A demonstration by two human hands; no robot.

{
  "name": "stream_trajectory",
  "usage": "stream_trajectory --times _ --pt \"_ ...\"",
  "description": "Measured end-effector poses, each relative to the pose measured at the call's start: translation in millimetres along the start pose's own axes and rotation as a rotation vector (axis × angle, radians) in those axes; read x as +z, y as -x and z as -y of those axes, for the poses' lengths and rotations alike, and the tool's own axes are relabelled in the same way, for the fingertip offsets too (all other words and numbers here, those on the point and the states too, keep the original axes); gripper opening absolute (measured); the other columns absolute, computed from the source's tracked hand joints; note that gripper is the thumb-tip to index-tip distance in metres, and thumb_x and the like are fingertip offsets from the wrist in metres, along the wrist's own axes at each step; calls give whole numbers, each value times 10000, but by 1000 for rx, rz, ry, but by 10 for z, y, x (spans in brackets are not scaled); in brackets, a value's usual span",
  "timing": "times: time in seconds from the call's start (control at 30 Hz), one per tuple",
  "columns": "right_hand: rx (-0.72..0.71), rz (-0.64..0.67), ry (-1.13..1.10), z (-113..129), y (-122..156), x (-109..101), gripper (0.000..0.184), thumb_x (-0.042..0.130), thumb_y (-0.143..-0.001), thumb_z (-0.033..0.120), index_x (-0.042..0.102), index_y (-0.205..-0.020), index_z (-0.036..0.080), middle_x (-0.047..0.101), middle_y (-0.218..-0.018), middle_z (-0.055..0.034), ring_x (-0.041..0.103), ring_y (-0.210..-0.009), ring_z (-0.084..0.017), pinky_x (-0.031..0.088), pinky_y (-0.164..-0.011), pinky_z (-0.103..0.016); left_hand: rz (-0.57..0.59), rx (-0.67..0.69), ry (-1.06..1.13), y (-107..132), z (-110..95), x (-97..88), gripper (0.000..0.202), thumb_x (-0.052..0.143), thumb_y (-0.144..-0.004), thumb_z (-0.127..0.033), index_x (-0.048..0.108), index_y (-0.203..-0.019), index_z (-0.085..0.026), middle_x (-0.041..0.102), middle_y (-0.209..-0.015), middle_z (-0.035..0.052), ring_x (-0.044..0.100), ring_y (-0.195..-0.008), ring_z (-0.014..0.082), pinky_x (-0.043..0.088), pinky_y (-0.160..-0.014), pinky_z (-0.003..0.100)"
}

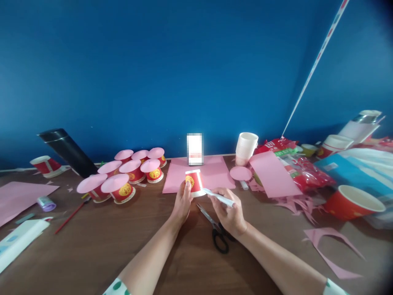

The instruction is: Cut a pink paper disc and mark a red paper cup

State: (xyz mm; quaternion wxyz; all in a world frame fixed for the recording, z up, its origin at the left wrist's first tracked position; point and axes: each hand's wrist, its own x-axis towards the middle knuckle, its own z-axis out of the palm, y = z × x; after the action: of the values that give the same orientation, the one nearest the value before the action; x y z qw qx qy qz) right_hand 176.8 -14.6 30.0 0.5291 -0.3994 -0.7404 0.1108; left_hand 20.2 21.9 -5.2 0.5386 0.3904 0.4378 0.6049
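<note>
My left hand [183, 200] is closed around a red paper cup [194, 183] with a white stripe and a gold emblem, its thumb on the near side. In my right hand [229, 211] is a slim white pen-shaped tool [222, 198], gripped like a pen. Its tip is at the lower right edge of the cup; whether they touch I cannot tell. Black-handled scissors [219, 239] lie on the table below the hands, partly behind my right hand. Behind the cup lies a pink paper sheet [175, 176].
Several red cups topped with pink discs [130, 166] stand at left, near a black flask [69, 151] and a red brush [72, 217]. At right are a stack of white cups [246, 145], a pink disc [240, 173], red packaging [310, 170], paper scraps [331, 250] and an orange cup [353, 203].
</note>
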Motion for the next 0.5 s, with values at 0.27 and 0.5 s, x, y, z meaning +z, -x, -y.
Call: stream_trajectory --times 0.27,0.5 --pt "4 4 -11 -11 3 13 89 501 -827 202 552 -898 185 618 -794 -55 579 -692 -174 464 -633 -281 -32 11 -95 10 -22 16 388 441 -782 -527 543 -1030 -246 584 -1073 56 541 -996 206 437 -817 333" --pt "-13 1 16 -2 -2 11 86 506 -827 196 551 -899 184 625 -790 -50 588 -691 -169 472 -646 -278 -7 32 -118 20 -54 38 410 419 -791 -531 535 -1053 -237 584 -1041 61 543 -968 210 444 -791 326"
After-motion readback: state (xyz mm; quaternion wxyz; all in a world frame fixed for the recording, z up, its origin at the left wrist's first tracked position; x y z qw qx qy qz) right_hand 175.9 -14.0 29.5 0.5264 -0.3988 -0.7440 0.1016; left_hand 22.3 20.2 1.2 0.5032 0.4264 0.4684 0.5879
